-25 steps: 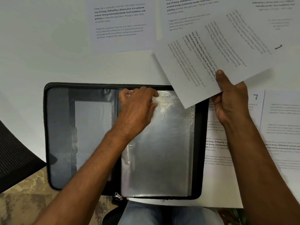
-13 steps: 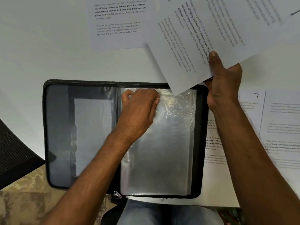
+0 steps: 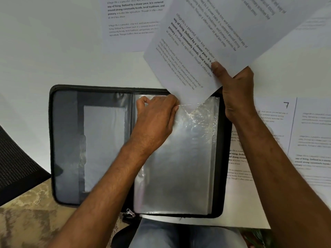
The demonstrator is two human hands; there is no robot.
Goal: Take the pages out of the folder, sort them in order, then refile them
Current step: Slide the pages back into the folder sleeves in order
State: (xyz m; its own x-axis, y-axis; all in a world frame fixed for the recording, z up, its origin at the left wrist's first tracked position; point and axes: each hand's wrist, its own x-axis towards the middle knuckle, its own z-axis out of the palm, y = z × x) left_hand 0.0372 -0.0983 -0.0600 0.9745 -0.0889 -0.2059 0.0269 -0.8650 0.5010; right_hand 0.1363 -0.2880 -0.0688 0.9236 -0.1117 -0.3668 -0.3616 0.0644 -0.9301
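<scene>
A black zip folder [image 3: 68,147] lies open on the white table [image 3: 44,51]. Clear plastic sleeves [image 3: 188,158] fill its right half. My left hand [image 3: 155,119] pinches the top edge of the front sleeve and lifts it open. My right hand [image 3: 234,90] grips a printed page [image 3: 206,36] by its lower edge, thumb on top. The page is tilted, and its lower corner dips into the sleeve's opening beside my left fingers.
More printed pages lie on the table: one at the top [image 3: 132,24] and several at the right, one marked 7 [image 3: 279,113]. A dark mesh chair [image 3: 16,167] stands at the left. My knees in jeans [image 3: 179,233] sit under the table's front edge.
My right hand has swung the page up and then brought its lower corner down to the sleeve's mouth. My left hand has pulled the sleeve's top edge open.
</scene>
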